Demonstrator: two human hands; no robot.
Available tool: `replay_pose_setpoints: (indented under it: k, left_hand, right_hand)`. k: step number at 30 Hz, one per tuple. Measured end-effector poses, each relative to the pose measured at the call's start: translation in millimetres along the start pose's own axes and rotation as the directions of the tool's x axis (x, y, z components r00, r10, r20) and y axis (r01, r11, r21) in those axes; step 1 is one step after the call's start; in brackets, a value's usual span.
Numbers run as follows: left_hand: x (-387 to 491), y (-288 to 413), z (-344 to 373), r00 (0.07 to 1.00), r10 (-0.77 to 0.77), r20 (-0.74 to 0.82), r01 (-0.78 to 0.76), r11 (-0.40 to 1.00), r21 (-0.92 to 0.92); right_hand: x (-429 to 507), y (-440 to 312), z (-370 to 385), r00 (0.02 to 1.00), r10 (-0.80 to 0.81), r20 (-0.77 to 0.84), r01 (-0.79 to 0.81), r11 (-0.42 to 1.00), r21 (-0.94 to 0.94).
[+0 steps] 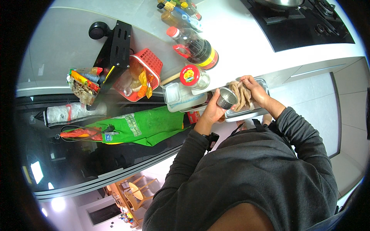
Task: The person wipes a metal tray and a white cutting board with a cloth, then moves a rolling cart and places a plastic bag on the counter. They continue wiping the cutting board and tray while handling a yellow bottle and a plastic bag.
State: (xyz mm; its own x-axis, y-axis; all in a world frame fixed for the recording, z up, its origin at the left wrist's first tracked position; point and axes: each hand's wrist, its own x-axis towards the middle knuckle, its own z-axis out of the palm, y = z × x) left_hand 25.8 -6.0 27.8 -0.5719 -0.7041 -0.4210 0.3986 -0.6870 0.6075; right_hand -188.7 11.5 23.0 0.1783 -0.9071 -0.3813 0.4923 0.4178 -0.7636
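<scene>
A small metal cup (227, 98) with perforated sides sits in my left hand (213, 109), its mouth tilted up. My right hand (256, 91) grips a crumpled brown cloth (240, 93), which lies right beside the cup. Both hands are over a pulled-out drawer (241, 116) at the counter's front edge. Inside the drawer is partly hidden by the cloth and my hands. A jar with a red lid (190, 75) stands on the counter just beyond my left hand.
Clear plastic containers (185, 96) and a large dark sauce bottle (199, 47) stand to the left, with smaller bottles (179, 16) behind. A red basket (147, 66), a black rack (115, 46) and a green bag (144, 125) lie farther left. A black cooktop (300, 26) is at the upper right.
</scene>
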Motion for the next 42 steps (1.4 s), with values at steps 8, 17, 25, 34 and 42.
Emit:
replay_pose_setpoints:
  k: [8,17,25,34,42]
  left_hand:
    - [-1,4,-7,1.000,0.025,-0.011,-0.026,0.999,-0.030]
    - [-8,14,-9,0.994,0.074,-0.084,-0.076,0.997,-0.023]
    - [-13,17,-8,0.992,0.096,-0.079,-0.101,0.993,-0.059]
    - [-14,19,-15,0.992,0.115,-0.055,-0.120,0.989,-0.089]
    - [-12,17,-10,0.989,0.107,-0.098,-0.118,0.987,-0.111]
  right_hand:
    - [1,6,-19,0.998,-0.045,0.047,0.047,0.998,-0.037]
    - [-7,4,-27,0.999,0.040,-0.016,-0.041,0.999,-0.035]
    - [-3,9,-33,0.997,0.004,0.072,-0.003,1.000,-0.007]
    - [7,13,-52,0.988,0.001,-0.152,-0.065,0.908,-0.413]
    - [-1,38,-73,0.939,-0.344,0.013,0.139,0.342,-0.929]
